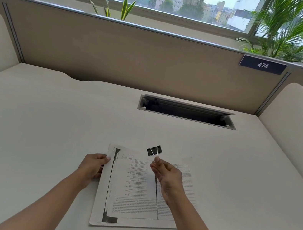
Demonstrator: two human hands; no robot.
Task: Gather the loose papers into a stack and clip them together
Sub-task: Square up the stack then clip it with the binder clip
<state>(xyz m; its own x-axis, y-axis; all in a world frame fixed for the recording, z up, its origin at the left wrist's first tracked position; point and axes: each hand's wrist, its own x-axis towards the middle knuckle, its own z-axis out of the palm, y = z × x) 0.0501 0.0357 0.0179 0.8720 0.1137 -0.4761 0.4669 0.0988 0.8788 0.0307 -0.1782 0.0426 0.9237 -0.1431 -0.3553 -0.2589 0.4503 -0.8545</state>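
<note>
Pinching black binder clip [153,150] over the papers [131,202], right hand [166,175]; left hand [93,165] gripping their edge; placard [262,65] "474".

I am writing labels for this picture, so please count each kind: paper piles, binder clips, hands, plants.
paper pile: 1
binder clip: 1
hands: 2, left hand and right hand
plants: 2, snake plant and palm
Total: 6
</note>
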